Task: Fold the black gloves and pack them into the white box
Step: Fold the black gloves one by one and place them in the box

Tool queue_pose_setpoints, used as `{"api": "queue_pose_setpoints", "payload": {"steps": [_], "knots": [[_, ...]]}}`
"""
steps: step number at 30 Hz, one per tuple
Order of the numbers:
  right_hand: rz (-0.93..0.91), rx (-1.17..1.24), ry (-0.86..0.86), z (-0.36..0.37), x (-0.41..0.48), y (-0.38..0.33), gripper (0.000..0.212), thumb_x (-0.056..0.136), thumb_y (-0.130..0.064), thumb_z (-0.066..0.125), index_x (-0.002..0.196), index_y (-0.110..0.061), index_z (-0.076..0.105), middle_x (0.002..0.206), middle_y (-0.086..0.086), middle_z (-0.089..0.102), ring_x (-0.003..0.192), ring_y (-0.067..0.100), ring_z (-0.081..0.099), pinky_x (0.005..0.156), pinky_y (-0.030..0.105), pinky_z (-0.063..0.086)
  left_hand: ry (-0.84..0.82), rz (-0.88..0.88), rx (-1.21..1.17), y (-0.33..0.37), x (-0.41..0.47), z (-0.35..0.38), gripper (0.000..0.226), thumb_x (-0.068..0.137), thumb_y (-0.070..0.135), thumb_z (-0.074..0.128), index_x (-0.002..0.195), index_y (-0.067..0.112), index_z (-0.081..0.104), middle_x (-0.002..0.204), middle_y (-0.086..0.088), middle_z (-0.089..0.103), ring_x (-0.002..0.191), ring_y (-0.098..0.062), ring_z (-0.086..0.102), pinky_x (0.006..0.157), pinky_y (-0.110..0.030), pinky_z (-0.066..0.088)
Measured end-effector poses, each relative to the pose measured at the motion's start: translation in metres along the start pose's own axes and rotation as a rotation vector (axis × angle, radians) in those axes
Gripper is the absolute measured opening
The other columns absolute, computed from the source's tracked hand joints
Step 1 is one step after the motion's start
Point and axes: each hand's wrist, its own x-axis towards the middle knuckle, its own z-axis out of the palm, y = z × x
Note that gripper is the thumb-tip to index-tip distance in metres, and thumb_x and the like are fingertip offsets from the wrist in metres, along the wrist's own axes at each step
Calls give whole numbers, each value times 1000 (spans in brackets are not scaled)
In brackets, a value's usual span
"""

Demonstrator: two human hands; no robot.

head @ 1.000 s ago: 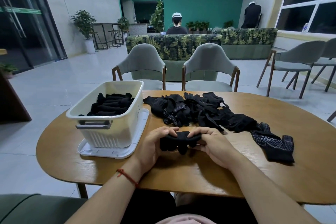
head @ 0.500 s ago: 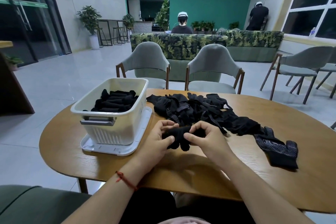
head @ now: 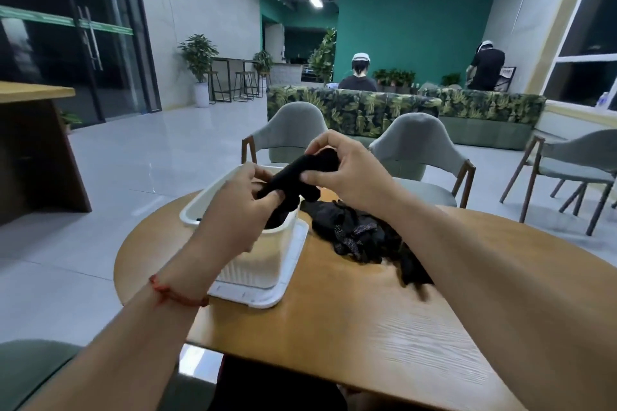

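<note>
Now, on the wooden tabletop point(head: 384, 327) the white box point(head: 257, 265) stands at 10 o'clock from the wearer, on a flat white tray point(head: 287, 290). Something dark shows inside it behind the hands. A loose pile point(head: 354, 233) of black gloves lies just beside the box, at its 3 o'clock, and some show a dotted grip face.

Both hands are raised above the tabletop with 1 bundle point(head: 300, 170) of black glove between them. The left hand point(head: 240, 207) curls its fingers round the lower end, at the bundle's 7 o'clock. The right hand point(head: 347, 170) pinches the upper end, at 2 o'clock, between thumb and fingers. The bundle looks rolled short and thick, and it hangs in front of the box's opening.

By this, the fold on this piece seems about finished and packing is the step in hand. The next move calls for lowering the bundle into the box and holding the squeeze until it rests, so the roll does not spring open, then letting go. The pile is large, so the task looks far from done.

No brand, label or writing can be read on the box, gloves or tray. A framed sign point(head: 507, 75) far behind is too small to make out.
</note>
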Motion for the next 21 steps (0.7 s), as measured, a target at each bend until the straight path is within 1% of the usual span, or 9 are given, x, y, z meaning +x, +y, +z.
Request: {"api": "queue_pose_setpoints", "payload": {"steps": [3, 6, 8, 11, 12, 14, 16, 18, 21], "knots": [[-13, -188, -99, 14, 48, -8, 31, 90, -22, 85, 113, -27, 65, 90, -13, 70, 74, -3, 65, 66, 12, 46, -15, -63, 44, -17, 37, -25, 22, 86, 19, 82, 101, 24, 67, 96, 2, 79, 91, -17, 76, 87, -41, 61], [39, -352, -205, 32, 85, 1, 30, 92, -24, 82, 116, -26, 66, 99, -12, 69, 88, 5, 66, 70, 21, 47, -92, -97, 147, -34, 62, -30, 23, 85, 9, 83, 97, 20, 68, 93, 3, 75, 91, -17, 74, 83, -32, 58], [97, -438, -279, 42, 103, 13, 28, 93, -22, 79, 116, -26, 66, 101, -10, 67, 89, 11, 64, 63, 22, 45, -207, -93, 236, -43, 75, -25, 20, 84, 2, 80, 93, 14, 67, 86, 0, 73, 84, -15, 74, 77, -28, 59], [156, -587, -404, 55, 123, 31, 24, 94, -16, 75, 113, -26, 65, 103, -9, 64, 85, 13, 60, 58, 24, 41, -312, -73, 392, -53, 95, -19, 18, 75, 10, 78, 90, 7, 68, 81, -11, 73, 80, -27, 74, 76, -46, 63], [175, -624, -440, 59, 128, 37, 23, 93, -15, 74, 111, -27, 64, 103, -9, 64, 85, 13, 60, 59, 25, 42, -347, -76, 462, -55, 98, -17, 18, 74, 13, 77, 89, 9, 69, 79, -9, 73, 78, -30, 71, 72, -48, 61], [211, -693, -497, 66, 136, 49, 23, 91, -16, 76, 107, -28, 65, 105, -8, 66, 92, 16, 63, 66, 29, 48, -370, -92, 539, -57, 99, -15, 9, 78, 14, 75, 83, 14, 68, 71, -2, 67, 68, -24, 62, 59, -36, 47], [246, -759, -532, 74, 142, 56, 23, 89, -15, 77, 106, -27, 66, 107, -4, 68, 98, 22, 67, 74, 35, 54, -357, -114, 530, -58, 96, -13, 12, 83, 13, 74, 77, 16, 64, 66, 1, 61, 63, -19, 54, 55, -30, 36], [262, -848, -563, 83, 146, 61, 23, 89, -14, 75, 107, -24, 67, 107, -1, 69, 93, 23, 68, 78, 35, 56, -319, -122, 521, -63, 97, -11, 13, 85, 11, 75, 82, 17, 63, 70, 1, 63, 70, -21, 58, 56, -30, 37], [290, -1005, -588, 94, 148, 68, 22, 88, -16, 68, 108, -21, 68, 101, 1, 70, 91, 25, 68, 89, 40, 58, -274, -152, 509, -67, 97, -12, 24, 87, 13, 75, 107, 19, 64, 94, -1, 71, 92, -22, 66, 72, -33, 48]]}}
